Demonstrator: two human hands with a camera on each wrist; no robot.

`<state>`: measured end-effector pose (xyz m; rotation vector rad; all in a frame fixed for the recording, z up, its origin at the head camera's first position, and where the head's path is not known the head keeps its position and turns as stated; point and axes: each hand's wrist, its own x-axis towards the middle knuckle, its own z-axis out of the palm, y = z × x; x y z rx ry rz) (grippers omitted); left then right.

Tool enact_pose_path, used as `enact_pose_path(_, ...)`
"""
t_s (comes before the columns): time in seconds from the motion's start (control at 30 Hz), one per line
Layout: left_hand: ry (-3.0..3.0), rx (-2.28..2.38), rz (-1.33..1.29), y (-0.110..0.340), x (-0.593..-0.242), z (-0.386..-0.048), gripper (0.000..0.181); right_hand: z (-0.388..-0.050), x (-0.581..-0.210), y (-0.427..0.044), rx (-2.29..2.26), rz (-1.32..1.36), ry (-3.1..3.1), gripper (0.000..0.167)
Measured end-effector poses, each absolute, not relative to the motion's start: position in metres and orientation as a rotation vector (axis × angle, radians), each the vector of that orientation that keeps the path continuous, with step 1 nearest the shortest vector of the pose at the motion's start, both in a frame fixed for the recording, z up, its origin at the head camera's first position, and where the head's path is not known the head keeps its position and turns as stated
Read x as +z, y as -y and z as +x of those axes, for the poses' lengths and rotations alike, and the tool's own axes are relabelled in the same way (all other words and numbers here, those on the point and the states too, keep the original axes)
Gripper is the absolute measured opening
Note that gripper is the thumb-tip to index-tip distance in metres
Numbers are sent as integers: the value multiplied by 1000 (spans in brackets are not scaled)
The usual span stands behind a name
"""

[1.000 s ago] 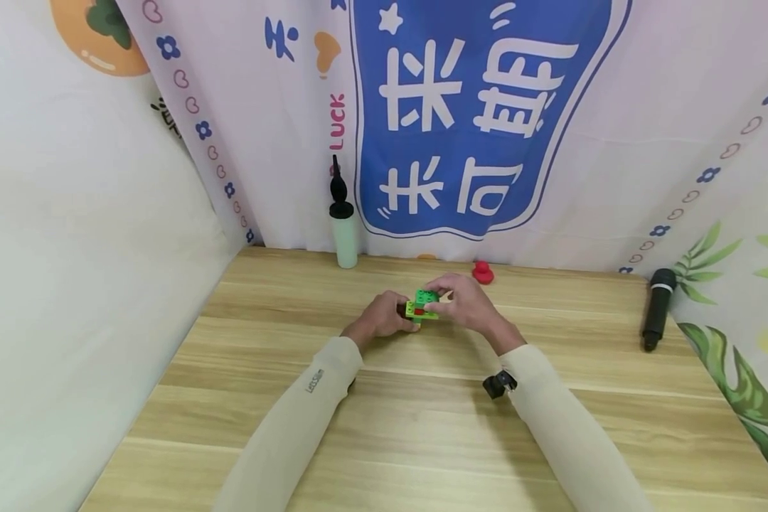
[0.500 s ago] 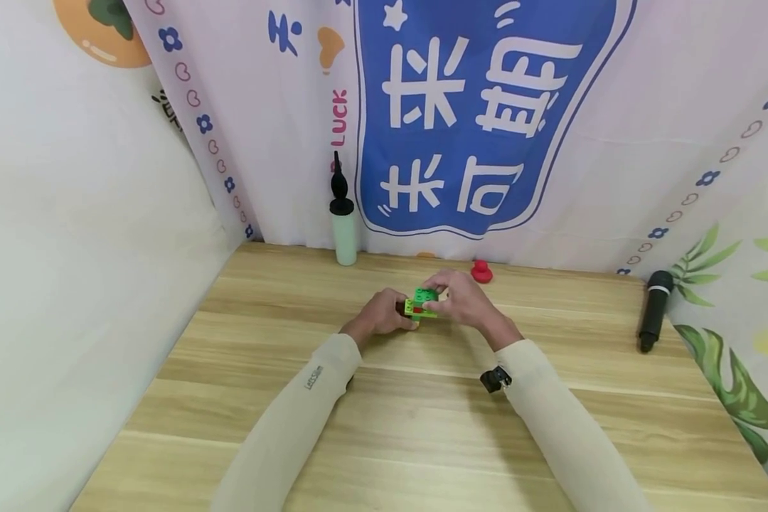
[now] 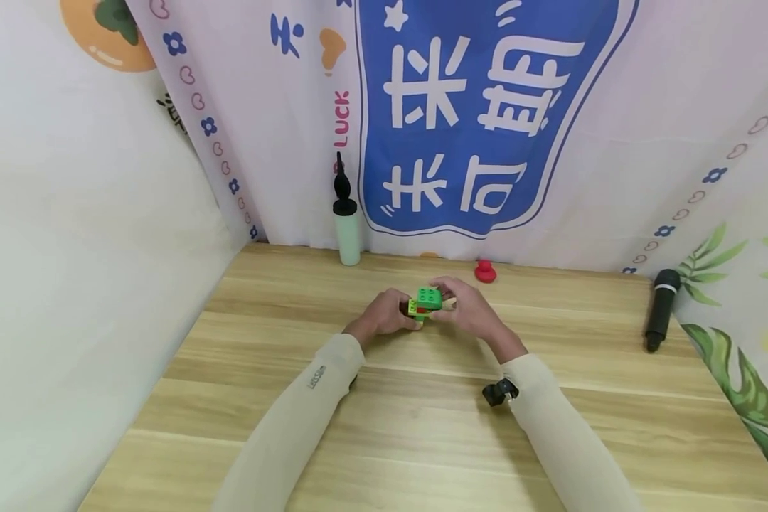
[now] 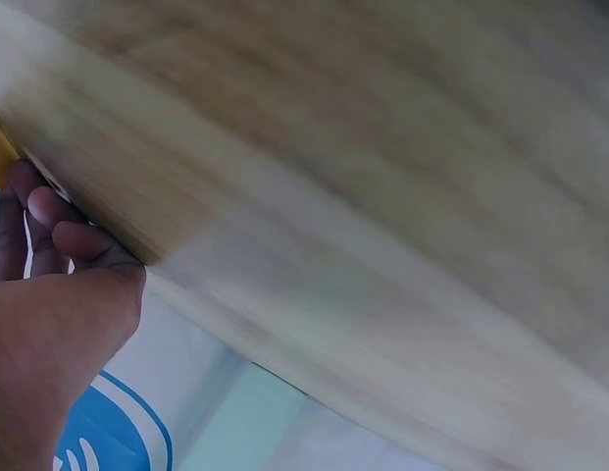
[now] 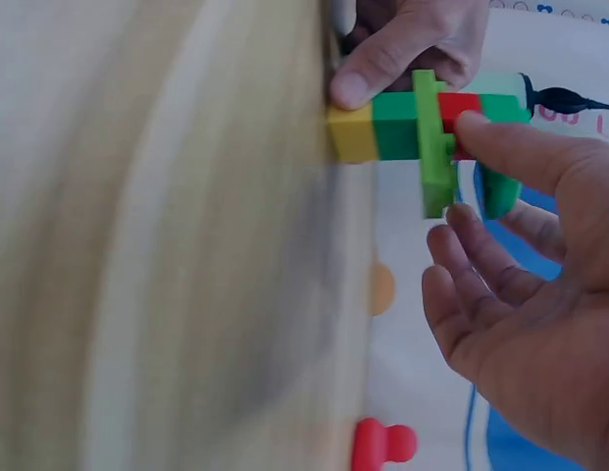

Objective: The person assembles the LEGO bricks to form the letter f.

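Observation:
A small stack of toy building bricks stands on the table between both hands. In the right wrist view it has a yellow brick (image 5: 351, 135) at the bottom, then a green brick (image 5: 395, 126), a lime plate (image 5: 437, 191), a red brick (image 5: 458, 103) and a green top brick (image 3: 430, 296) with a curved underside. The left hand (image 3: 387, 313) holds the bottom of the stack, thumb on the yellow brick. The right hand (image 3: 475, 311) pinches the upper part, its thumb against the red brick. Its index fingertip is hidden behind the top brick; the other fingers curl beneath.
A mint hand pump (image 3: 348, 238) with a black nozzle stands upright at the back edge, before a printed curtain (image 3: 294, 142). Behind the right hand sits a small red knobbed piece (image 3: 485, 272). A black microphone (image 3: 662, 310) lies at the wooden table's right side.
The right hand has shifted slightly to the right and its fingers have moved on the top brick, leaving more of the brick's studs in sight. The left hand keeps its hold.

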<state>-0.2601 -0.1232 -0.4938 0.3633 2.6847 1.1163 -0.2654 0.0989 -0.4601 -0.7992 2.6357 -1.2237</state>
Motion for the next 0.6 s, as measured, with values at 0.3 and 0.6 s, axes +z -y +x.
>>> enact_pose_path(0.3, -2638, 1046, 496, 125, -491, -255, 43, -266, -474, -113, -1370, -605, -2522, 56)
enact_pose_path(0.6, -2715, 862, 645, 117, -494, -247, 65, -264, -485, -130, -1492, -278, -2459, 29)
